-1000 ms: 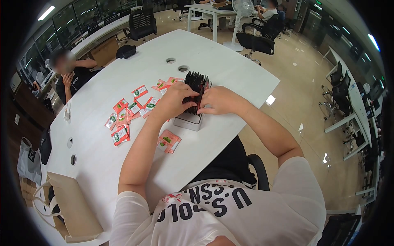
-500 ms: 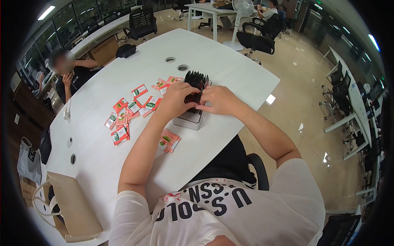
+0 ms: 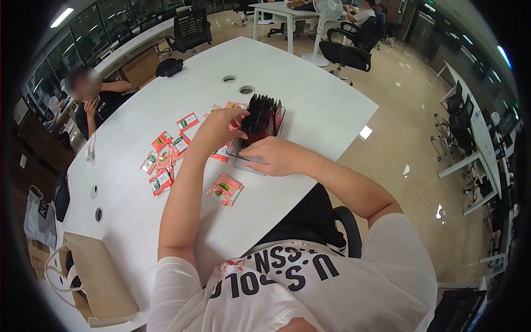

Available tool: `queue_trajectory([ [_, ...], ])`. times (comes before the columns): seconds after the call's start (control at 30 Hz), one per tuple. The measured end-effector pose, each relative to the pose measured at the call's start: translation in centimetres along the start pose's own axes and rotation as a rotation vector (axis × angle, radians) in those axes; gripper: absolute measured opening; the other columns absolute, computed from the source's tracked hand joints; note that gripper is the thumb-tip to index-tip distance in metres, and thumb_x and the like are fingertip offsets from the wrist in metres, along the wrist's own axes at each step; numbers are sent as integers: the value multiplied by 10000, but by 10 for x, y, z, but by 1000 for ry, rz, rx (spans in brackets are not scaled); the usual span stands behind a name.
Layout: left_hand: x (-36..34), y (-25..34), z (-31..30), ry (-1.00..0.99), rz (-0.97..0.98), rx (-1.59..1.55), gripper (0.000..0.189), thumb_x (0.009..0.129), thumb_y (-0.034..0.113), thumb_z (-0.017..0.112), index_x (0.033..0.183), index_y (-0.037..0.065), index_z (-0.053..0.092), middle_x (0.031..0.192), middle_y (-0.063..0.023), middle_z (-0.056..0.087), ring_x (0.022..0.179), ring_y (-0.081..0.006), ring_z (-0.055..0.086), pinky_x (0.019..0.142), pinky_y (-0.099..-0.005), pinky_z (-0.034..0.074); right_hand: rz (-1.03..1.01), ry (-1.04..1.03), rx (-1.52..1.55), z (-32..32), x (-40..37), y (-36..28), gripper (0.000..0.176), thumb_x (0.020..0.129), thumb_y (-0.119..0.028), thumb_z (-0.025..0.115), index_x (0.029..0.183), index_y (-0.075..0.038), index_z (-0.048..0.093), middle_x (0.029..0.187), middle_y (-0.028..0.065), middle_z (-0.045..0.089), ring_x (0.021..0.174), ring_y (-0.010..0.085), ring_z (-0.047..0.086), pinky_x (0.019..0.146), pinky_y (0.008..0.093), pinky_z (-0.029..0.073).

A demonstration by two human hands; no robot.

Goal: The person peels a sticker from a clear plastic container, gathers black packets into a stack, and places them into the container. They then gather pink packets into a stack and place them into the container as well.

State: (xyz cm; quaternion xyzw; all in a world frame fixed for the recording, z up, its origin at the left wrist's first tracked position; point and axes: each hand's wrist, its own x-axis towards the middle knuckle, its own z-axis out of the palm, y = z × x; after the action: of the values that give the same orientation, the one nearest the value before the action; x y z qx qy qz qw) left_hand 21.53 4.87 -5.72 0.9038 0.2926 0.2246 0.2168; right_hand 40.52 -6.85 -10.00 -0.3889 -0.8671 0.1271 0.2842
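A row of black sachets [image 3: 262, 113] with jagged top edges stands packed upright in a small box [image 3: 284, 117] with a thin dark rim. My left hand [image 3: 218, 130] is at the left side of the row, thumb and fingers apart, fingertips right at the sachets. At the box's near end is my right hand [image 3: 279, 156], its fingers spread over the rim and hiding part of it. Red-and-white sachets [image 3: 180, 145] lie in a loose heap left of my left hand, some partly covered by it. Another red sachet pile [image 3: 225, 189] lies nearer to me, between my forearms.
The white table [image 3: 315, 88] has round cable holes [image 3: 246, 90]. A beige paper bag [image 3: 102, 276] stands at the near left, and a black pouch [image 3: 169, 67] lies at the far edge. A person [image 3: 97, 102] sits across on the left. Chairs and a white fan [image 3: 326, 11] are beyond.
Both hands have moved apart from the middle of the black sachets. My left hand went to their left side, my right hand down to the box's near end, uncovering the row.
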Motion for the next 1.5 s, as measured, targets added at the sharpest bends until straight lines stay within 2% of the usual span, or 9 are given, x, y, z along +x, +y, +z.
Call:
queue_trajectory([
  [0.2, -2, 3, -8, -57, -121, -80, 479, 852, 142, 858, 1310, 98, 722, 1100, -145, 779, 997, -262, 737, 879, -415, 568, 211, -228, -226, 12, 12, -8, 699, 1039, -595, 521, 1272, 47, 672, 1015, 226, 745, 944, 388, 738, 820, 480, 593],
  [0.4, 0, -5, -2, -51, -36, -83, 386, 909, 109, 798, 1287, 63, 733, 1103, -140, 788, 1029, -272, 741, 913, -409, 570, 290, -284, -335, 20, 20, -11, 899, 982, -745, 511, 1211, 116, 634, 1029, 223, 741, 936, 374, 749, 788, 482, 606],
  [0.6, 1, -10, -4, -49, -22, -147, 345, 935, 67, 762, 1279, 48, 744, 1118, -133, 783, 1037, -260, 730, 933, -400, 567, 330, -280, -307, 13, 23, -15, 855, 977, -724, 554, 1189, 103, 595, 817, 247, 719, 823, 419, 744, 750, 509, 593],
  [0.8, 0, -14, -5, -28, -50, -158, 338, 941, 62, 755, 1279, 65, 752, 1061, -124, 781, 952, -254, 711, 937, -394, 557, 339, -347, -325, 13, 24, -15, 838, 989, -667, 581, 1294, 114, 589, 1176, 270, 724, 1008, 397, 736, 866, 494, 594],
  [1.0, -4, -27, -28, 2, -62, -102, 308, 964, 66, 727, 1270, 35, 750, 1142, -126, 784, 1013, -243, 725, 966, -392, 545, 291, -240, -343, 17, 14, -9, 564, 1016, -433, 633, 1383, -5, 624, 1410, 190, 658, 1176, 349, 699, 956, 468, 581],
  [1.17, -38, -24, -91, 173, -157, -117, 292, 1011, 98, 668, 1284, 9, 724, 1083, -137, 793, 1003, -206, 725, 915, -373, 564, 301, -192, -325, 9, 13, 8, 470, 1012, -379, 636, 1345, -48, 662, 1244, 180, 733, 1097, 361, 718, 912, 480, 583],
  [1.3, -79, -15, -95, 90, -299, -59, 265, 1008, 114, 686, 1249, 22, 745, 1055, -115, 789, 946, -223, 705, 939, -360, 544, 374, -172, -362, -1, 17, 30, 451, 993, -381, 661, 1313, -64, 687, 1119, 190, 758, 1034, 380, 725, 869, 498, 580],
  [1.37, -105, -21, -75, -114, -265, 33, 378, 974, 214, 750, 1306, 36, 717, 1142, -136, 755, 1036, -252, 691, 969, -392, 530, 404, -148, -377, -6, 21, 42, 434, 975, -377, 685, 1253, -44, 707, 1080, 209, 755, 1011, 389, 725, 856, 503, 580],
  [1.5, -162, -14, 8, -90, -223, 271, 811, 844, 385, 845, 1487, 10, 523, 1324, -203, 620, 1241, -360, 584, 1047, -460, 492, 387, -23, -371, -12, 31, 58, 360, 948, -348, 729, 1102, -23, 738, 1018, 212, 745, 964, 388, 719, 817, 488, 578],
])
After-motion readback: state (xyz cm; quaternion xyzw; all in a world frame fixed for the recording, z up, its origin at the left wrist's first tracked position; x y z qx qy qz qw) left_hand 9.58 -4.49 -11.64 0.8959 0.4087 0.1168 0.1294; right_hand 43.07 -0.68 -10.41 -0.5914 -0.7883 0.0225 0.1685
